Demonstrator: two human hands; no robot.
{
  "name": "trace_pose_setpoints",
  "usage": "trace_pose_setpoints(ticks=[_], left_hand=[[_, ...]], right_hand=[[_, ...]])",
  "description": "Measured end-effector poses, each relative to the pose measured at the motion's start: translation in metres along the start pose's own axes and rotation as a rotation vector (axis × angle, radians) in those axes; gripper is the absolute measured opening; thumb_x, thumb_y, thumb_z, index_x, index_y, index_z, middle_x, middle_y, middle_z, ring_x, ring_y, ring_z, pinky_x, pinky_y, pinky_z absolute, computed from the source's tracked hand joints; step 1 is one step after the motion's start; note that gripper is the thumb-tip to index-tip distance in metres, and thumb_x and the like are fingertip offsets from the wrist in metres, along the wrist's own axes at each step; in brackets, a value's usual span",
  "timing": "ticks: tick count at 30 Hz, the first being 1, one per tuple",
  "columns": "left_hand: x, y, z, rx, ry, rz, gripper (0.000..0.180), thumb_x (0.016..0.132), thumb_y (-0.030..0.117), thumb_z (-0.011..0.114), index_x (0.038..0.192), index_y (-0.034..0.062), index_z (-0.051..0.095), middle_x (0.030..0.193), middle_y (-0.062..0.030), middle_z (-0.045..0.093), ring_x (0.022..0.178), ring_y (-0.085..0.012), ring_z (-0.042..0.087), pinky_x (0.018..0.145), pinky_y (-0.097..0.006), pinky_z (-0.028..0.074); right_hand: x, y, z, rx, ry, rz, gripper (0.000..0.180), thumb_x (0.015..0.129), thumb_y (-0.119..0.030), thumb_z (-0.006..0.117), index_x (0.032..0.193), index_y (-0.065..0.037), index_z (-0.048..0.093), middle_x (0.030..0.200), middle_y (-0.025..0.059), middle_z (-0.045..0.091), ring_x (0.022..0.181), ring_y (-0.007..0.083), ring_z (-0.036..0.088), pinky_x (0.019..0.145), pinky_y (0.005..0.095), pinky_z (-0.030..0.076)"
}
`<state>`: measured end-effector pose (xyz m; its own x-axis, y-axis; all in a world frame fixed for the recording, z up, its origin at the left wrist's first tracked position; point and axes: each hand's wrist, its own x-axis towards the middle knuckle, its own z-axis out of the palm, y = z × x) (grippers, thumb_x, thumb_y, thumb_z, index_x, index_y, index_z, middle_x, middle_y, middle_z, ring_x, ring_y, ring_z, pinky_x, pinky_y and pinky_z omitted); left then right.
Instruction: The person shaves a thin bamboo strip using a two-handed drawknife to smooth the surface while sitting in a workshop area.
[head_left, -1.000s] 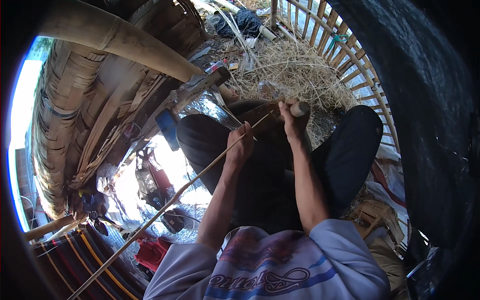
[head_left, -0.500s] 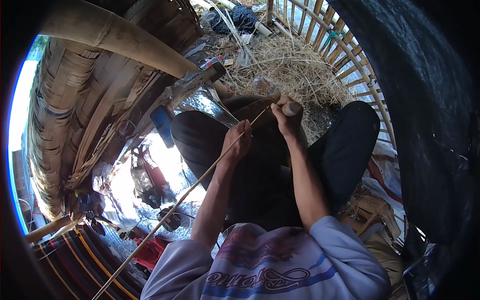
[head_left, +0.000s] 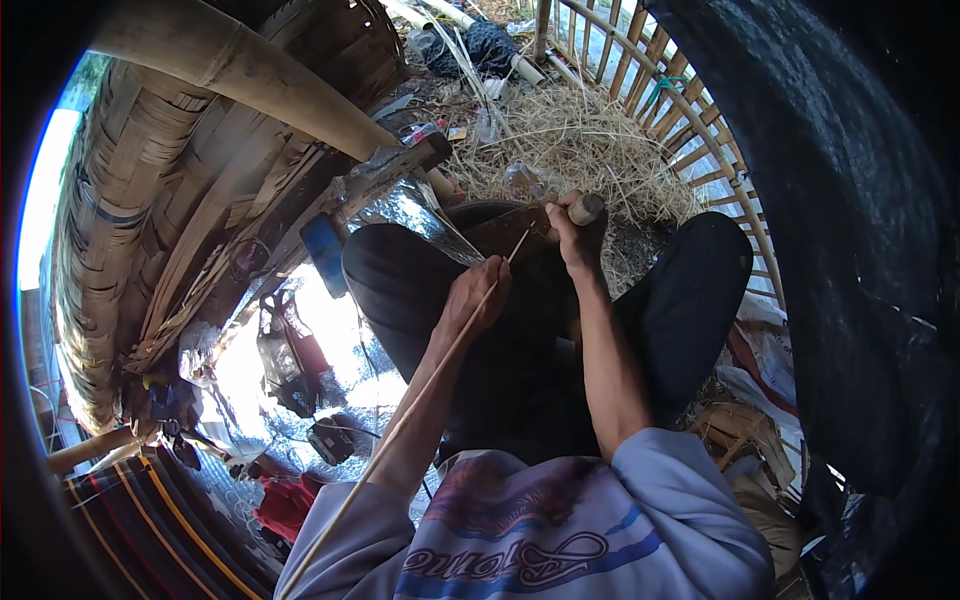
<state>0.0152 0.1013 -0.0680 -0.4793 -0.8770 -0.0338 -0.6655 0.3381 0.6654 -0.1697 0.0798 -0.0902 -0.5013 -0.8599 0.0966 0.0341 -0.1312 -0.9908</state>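
Note:
My left hand point(head_left: 478, 292) is closed around a long thin bamboo strip point(head_left: 400, 425). The strip runs from beyond that hand down across my left forearm and sleeve to the lower edge. Its far tip lies close to a broad dark knife blade point(head_left: 497, 230), a little left of my right hand; whether it touches the blade I cannot tell. My right hand point(head_left: 578, 238) grips the knife by its thick, pale wooden handle point(head_left: 586, 208), and the blade points left above my lap. Part of the blade is in shadow.
My dark-trousered knees point(head_left: 700, 270) are spread to both sides. Dry straw shavings point(head_left: 590, 140) cover the ground ahead. A bamboo pole point(head_left: 240, 65) and woven panel point(head_left: 140, 200) stand left, a slatted bamboo fence point(head_left: 715, 130) and black sheeting point(head_left: 850, 230) right. A blue phone-like object point(head_left: 324, 252) is beside my left knee.
My left hand has shifted slightly down and right. The strip's near end has swung right, and its far tip has drawn back from my right thumb. The knife is almost where it was.

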Motion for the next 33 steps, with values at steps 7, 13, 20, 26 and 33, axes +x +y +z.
trace_pose_setpoints(ticks=[7,13,20,26,33], left_hand=[[-0.010,0.005,-0.004,0.050,0.002,0.071,0.022,0.096,0.020,0.044,0.081,0.0034,0.047,0.072,-0.0178,0.054,0.071,-0.0401,0.056,0.063,-0.048,0.045],[-0.009,0.013,-0.004,0.043,-0.031,0.042,0.023,0.096,0.021,0.043,0.081,0.0029,0.047,0.072,-0.0184,0.053,0.072,-0.0392,0.057,0.063,-0.048,0.044],[-0.009,0.015,-0.006,0.080,-0.093,-0.008,0.023,0.096,0.019,0.044,0.081,0.0027,0.047,0.072,-0.0184,0.053,0.073,-0.0391,0.056,0.064,-0.047,0.044],[-0.009,0.012,-0.005,0.048,-0.003,0.082,0.021,0.095,0.018,0.046,0.080,0.0026,0.046,0.072,-0.0183,0.052,0.072,-0.0389,0.056,0.063,-0.046,0.044],[-0.006,0.012,-0.003,0.021,-0.011,0.040,0.022,0.095,0.018,0.046,0.079,0.0034,0.044,0.070,-0.0178,0.051,0.069,-0.0384,0.056,0.060,-0.046,0.044]], right_hand=[[-0.013,0.005,0.002,-0.158,-0.121,-0.126,0.014,0.073,-0.008,0.065,0.067,-0.002,0.054,0.060,0.0027,0.053,0.056,0.0109,0.052,0.056,0.0286,0.043],[-0.004,-0.005,-0.004,0.060,-0.057,0.022,0.015,0.073,-0.009,0.067,0.065,-0.003,0.056,0.058,0.0013,0.054,0.056,0.0093,0.052,0.055,0.0281,0.043],[0.000,0.013,0.000,-0.152,-0.146,-0.129,0.018,0.074,-0.009,0.066,0.064,-0.003,0.053,0.057,0.0016,0.053,0.055,0.0087,0.051,0.053,0.0287,0.042],[-0.003,0.002,-0.007,0.020,-0.186,-0.084,0.016,0.074,-0.010,0.067,0.065,-0.003,0.056,0.056,0.0032,0.053,0.055,0.0107,0.053,0.053,0.0294,0.042],[-0.010,0.009,0.008,0.271,-0.087,0.218,0.020,0.076,-0.012,0.068,0.065,-0.001,0.056,0.056,0.0032,0.054,0.053,0.0133,0.055,0.052,0.0290,0.043]])
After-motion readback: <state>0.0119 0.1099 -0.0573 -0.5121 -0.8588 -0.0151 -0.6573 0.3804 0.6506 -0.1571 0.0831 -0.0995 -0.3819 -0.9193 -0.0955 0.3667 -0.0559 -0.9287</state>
